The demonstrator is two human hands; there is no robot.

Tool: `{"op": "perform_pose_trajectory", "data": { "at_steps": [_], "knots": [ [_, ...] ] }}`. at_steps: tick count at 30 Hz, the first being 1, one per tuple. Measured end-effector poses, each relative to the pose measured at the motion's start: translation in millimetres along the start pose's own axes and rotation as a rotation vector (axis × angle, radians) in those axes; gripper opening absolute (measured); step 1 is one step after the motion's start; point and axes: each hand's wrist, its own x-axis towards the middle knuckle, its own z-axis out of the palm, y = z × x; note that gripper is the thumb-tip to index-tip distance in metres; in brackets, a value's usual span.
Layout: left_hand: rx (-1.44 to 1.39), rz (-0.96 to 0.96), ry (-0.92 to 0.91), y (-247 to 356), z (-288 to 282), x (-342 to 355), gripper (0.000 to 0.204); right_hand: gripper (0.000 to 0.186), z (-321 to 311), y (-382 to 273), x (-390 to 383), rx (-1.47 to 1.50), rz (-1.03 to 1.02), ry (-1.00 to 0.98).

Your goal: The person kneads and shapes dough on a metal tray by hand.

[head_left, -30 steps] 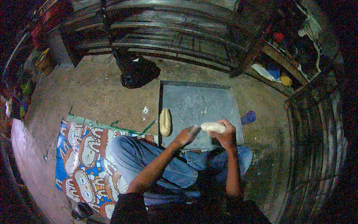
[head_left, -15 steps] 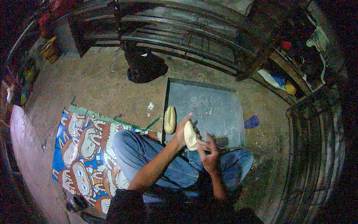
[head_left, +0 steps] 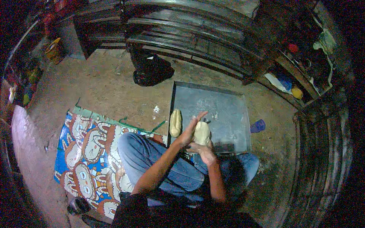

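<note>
My left hand (head_left: 191,131) has its fingers stretched out, slanting up along the left side of a pale oval piece of dough (head_left: 202,133). My right hand (head_left: 206,152) grips the dough from below at its near end, its fingers partly hidden. Both hands are over the near part of a grey metal tray (head_left: 228,102). A longer dough piece with a lengthwise groove (head_left: 175,122) lies along the tray's left side. A small white patch of powder (head_left: 156,109) is on the floor to the left.
A black bag (head_left: 152,74) lies beyond the tray, before dark slatted shelving (head_left: 182,38). A purple cup (head_left: 257,125) is at the tray's right. My crossed jeans-clad legs border its near edge, beside a cartoon-print mat (head_left: 95,148). Dark shoes (head_left: 78,206) are at lower left.
The dough has passed from my right hand alone to between both hands, turned from sideways to lengthwise. Since half a second ago my left fingers have straightened and my right hand has closed underneath.
</note>
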Motion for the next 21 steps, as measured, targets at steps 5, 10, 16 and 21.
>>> {"op": "perform_pose_trajectory", "data": {
  "at_steps": [5,10,16,21],
  "knots": [
    [0.791,0.065,0.371,-9,9,4,0.07,0.026,-1,6,4,-0.064,0.2,0.159],
    [-0.227,-0.049,0.251,-11,-14,4,0.074,0.026,14,-25,-9,-0.023,0.141,0.235],
    [-0.416,-0.186,0.08,-21,6,3,0.048,0.022,49,-32,-9,-0.293,0.123,0.154],
    [-0.264,-0.327,0.548,1,8,4,0.035,0.024,58,-24,-26,-0.216,0.239,0.14]
  ]
}}
